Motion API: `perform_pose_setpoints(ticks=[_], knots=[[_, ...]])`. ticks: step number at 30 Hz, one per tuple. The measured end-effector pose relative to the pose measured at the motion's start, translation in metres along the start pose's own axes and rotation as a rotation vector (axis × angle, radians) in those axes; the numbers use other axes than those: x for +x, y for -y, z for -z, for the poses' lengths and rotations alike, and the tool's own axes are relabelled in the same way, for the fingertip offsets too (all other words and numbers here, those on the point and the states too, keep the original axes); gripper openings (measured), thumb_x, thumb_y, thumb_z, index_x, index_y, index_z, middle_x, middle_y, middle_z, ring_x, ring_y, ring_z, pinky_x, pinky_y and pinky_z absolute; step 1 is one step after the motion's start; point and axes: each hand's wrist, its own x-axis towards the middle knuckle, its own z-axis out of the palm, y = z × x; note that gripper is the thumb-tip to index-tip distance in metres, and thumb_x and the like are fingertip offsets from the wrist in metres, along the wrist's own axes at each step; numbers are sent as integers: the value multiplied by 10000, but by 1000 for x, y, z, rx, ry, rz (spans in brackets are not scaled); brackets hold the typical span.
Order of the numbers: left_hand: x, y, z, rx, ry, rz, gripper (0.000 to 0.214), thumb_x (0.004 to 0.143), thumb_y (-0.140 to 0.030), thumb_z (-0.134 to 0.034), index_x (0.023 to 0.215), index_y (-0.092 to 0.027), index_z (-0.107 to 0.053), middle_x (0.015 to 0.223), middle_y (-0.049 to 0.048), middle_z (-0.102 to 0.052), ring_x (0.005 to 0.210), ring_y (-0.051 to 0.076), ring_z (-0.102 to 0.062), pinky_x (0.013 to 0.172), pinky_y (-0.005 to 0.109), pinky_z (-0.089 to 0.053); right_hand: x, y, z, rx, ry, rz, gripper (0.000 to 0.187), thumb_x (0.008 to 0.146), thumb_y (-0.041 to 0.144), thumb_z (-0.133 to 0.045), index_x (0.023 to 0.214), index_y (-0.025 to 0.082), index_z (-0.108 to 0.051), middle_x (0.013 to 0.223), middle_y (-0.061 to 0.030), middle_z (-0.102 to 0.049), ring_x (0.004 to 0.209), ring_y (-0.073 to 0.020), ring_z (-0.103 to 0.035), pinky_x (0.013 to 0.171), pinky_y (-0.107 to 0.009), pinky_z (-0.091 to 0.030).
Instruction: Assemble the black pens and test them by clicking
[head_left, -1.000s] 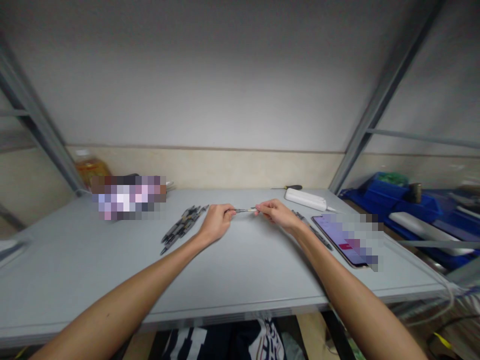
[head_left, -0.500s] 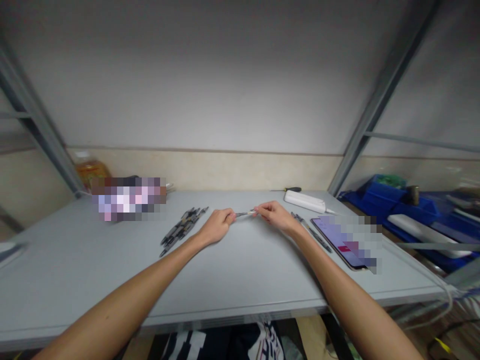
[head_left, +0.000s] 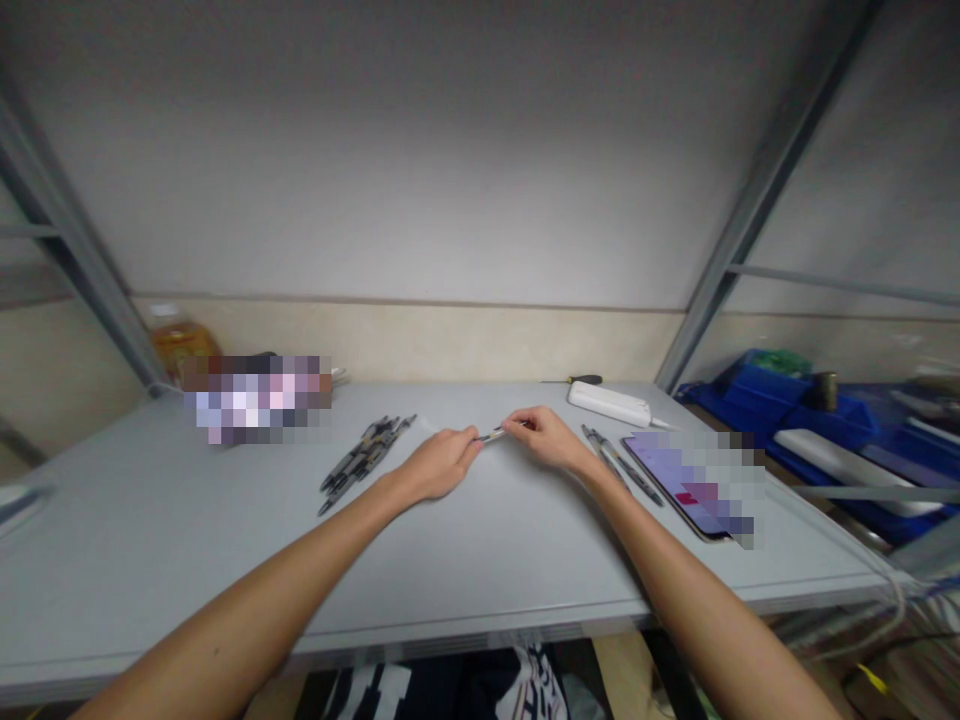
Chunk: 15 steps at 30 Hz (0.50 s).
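Over the middle of the grey table [head_left: 465,560], my left hand [head_left: 439,462] and my right hand [head_left: 546,437] each pinch one end of a thin grey pen [head_left: 493,435]. The fingers of both hands are closed round it, and only a short piece shows between them. A bundle of several dark pens [head_left: 364,455] lies to the left of my left hand. Two more pens [head_left: 619,462] rest just right of my right wrist.
A phone [head_left: 686,485] with a lit screen lies at the right. Behind it are a white power strip [head_left: 609,403] and a small screwdriver [head_left: 576,380]. A blurred-out object [head_left: 255,397] and a bottle [head_left: 180,340] stand at the back left. Blue bins [head_left: 795,400] sit beyond the right edge.
Both hands have drawn closer together and shifted slightly nearer to me; the stretch of pen visible between them has shortened and now tilts up to the right.
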Motion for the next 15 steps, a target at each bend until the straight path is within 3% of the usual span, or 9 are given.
perform_pose_setpoints(ticks=[4, 8, 11, 15], knots=[[0, 2, -3, 94, 29, 25, 397, 922, -403, -208, 916, -174, -531, 765, 74, -619, 701, 185, -575, 632, 271, -365, -2, 1, -5, -116, -54, 41, 301, 819, 374, -493, 809, 132, -672, 609, -3, -550, 557, -107, -419, 550, -229, -302], [1, 5, -5, 145, 23, 11, 422, 924, -400, -198, 905, -163, -547, 763, 88, -627, 702, 197, -586, 618, 280, -363, -4, 3, -11, -213, -70, 222, 266, 760, 386, -605, 887, 156, -645, 779, -59, -618, 682, -145, -500, 654, -248, -346], [1, 4, -6, 178, 26, -2, 414, 925, -384, -209, 892, -162, -557, 756, 90, -633, 703, 199, -592, 618, 280, -364, -5, 5, -15, -286, -21, 261, 269, 797, 407, -562, 844, 157, -649, 697, -56, -599, 653, -148, -487, 634, -248, -326], [0, 4, -4, 251, 29, -27, 355, 920, -355, -255, 905, -171, -559, 773, 104, -644, 708, 223, -600, 608, 289, -362, -5, 6, -14, -224, 63, 220, 313, 858, 392, -470, 796, 156, -666, 606, -25, -576, 553, -114, -438, 569, -231, -294]])
